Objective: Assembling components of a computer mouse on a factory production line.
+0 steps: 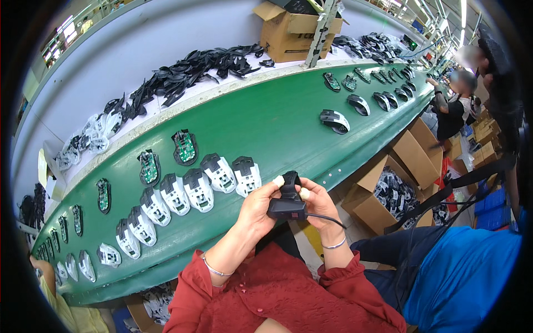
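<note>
Before the red blouse (266, 297), at the near edge of the green conveyor belt (266, 133), a black box-shaped device (287, 210) with a looped strap (290, 186) is held up between two partly closed hands. By the left hand (258, 206), the box's left end and the strap's left side are gripped. By the right hand (321, 206), curled with a gap at its palm, the strap's right side appears to be pinched; its hidden fingers cannot be made out. White finger covers (278, 181) are worn on both hands, perhaps for protection or grip. The hold is probably split between two sides so that the box is steadied while the strap is handled.

The box's long axis is laid roughly left to right, across the body. Its broad near side is turned toward the wearer, the strap is pointed away over the belt, and the black cable (327, 217) is led off rightward.

Beyond the left hand, white-and-black mouse shells (199, 190) are set in a slanting row, with circuit boards (185, 147) spaced behind them, presumably so that each piece is easily reached.
</note>
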Motion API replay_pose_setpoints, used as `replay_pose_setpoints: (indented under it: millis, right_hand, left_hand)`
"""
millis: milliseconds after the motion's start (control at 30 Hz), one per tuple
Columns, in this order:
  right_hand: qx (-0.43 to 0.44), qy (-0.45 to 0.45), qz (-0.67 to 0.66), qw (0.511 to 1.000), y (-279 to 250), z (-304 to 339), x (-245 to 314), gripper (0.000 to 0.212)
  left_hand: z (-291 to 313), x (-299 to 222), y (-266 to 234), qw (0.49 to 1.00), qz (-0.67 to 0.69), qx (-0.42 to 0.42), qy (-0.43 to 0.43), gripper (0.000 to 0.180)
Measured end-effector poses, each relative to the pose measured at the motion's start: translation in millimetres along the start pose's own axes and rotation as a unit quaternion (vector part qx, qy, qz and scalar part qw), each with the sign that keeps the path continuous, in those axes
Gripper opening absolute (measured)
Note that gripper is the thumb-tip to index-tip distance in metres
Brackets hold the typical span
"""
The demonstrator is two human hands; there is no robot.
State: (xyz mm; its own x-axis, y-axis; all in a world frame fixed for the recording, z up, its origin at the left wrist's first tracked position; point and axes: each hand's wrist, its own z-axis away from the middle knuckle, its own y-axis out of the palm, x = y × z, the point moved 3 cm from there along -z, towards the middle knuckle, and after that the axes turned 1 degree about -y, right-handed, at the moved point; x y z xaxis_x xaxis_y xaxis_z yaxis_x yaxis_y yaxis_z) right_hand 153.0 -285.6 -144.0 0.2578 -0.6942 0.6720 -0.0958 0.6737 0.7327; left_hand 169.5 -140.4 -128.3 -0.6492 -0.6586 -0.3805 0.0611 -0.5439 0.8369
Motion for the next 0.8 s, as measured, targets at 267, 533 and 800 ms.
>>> replay_pose_setpoints:
  millis: [267,533,800]
  right_hand:
    - [-0.031,0.019,0.012,0.999,-11.5,16.4,-14.7,0.032]
    - [-0.004,-0.057,0.245,0.968,22.3,41.2,6.5,0.044]
    - [0.021,-0.031,0.231,0.972,37.4,36.3,6.8,0.047]
  left_hand:
    - [-8.4,17.9,-18.3,0.997,0.062,-0.011,-0.052,0.03]
    - [26.4,3.8,-7.1,0.927,-0.27,0.231,-0.119,0.03]
    - [25.8,2.3,-18.4,0.957,-0.054,0.286,0.005,0.025]
